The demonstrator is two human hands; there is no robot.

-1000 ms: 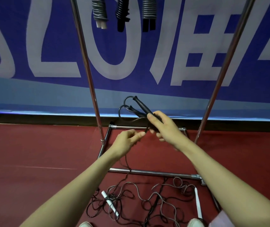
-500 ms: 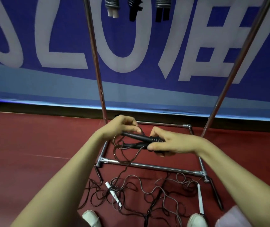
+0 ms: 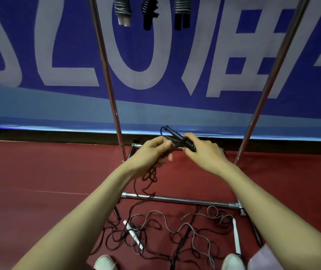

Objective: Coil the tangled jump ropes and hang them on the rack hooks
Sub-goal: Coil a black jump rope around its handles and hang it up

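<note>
My right hand (image 3: 204, 152) grips the two black handles (image 3: 175, 136) of a black jump rope, with a few turns of cord wound around them (image 3: 189, 144). My left hand (image 3: 152, 154) pinches the same cord just left of the handles. The loose black cord (image 3: 148, 182) hangs from my left hand down over the rack's front base bar (image 3: 185, 200). On the floor below lies a tangle of ropes (image 3: 175, 234) with two white handles (image 3: 133, 234) (image 3: 236, 236). Three coiled ropes (image 3: 123, 10) (image 3: 150, 11) (image 3: 182, 11) hang at the top of the rack.
The rack's two chrome uprights (image 3: 107, 75) (image 3: 272, 75) rise on either side of my hands. A blue banner (image 3: 39, 55) with white letters covers the wall behind. The floor is red (image 3: 39, 172). My white shoes (image 3: 105, 263) (image 3: 232, 262) stand at the bottom edge.
Both hands have risen with the black handles, which now point up and away. More cord turns sit around the handles, and my left hand has swung round below them with the cord.
</note>
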